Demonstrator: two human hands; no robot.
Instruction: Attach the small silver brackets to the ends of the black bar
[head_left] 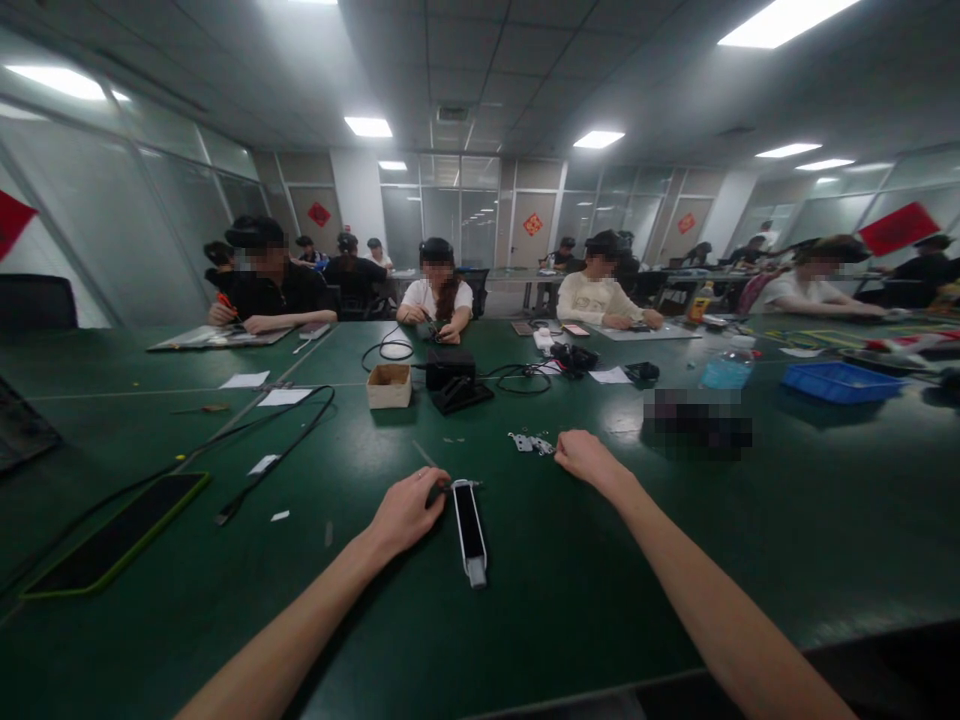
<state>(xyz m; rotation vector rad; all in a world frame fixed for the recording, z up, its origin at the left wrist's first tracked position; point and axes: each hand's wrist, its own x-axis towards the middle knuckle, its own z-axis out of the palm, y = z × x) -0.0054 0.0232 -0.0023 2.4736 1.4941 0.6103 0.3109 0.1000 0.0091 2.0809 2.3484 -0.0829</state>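
Observation:
My left hand [409, 508] rests on the green table with its fingers curled in. Something dark shows by its thumb, but I cannot make out what it is. Just right of those fingers lies a long narrow device [470, 525] with a white frame and a black face. A thin bar crosses its far end, close to my fingertips. Farther out, my right hand [589, 462] is closed, its fingertips at the edge of a small pile of silvery metal parts [531, 443]. Whatever those fingers pinch, if anything, is hidden.
Beyond my hands stand a small cardboard box [389, 388] and a black stand [452, 380]. A green-edged black mat [120, 535] and a black cable [270, 468] lie left. On the right are a blue tray [841, 383] and a bottle [729, 366]. Several people sit opposite.

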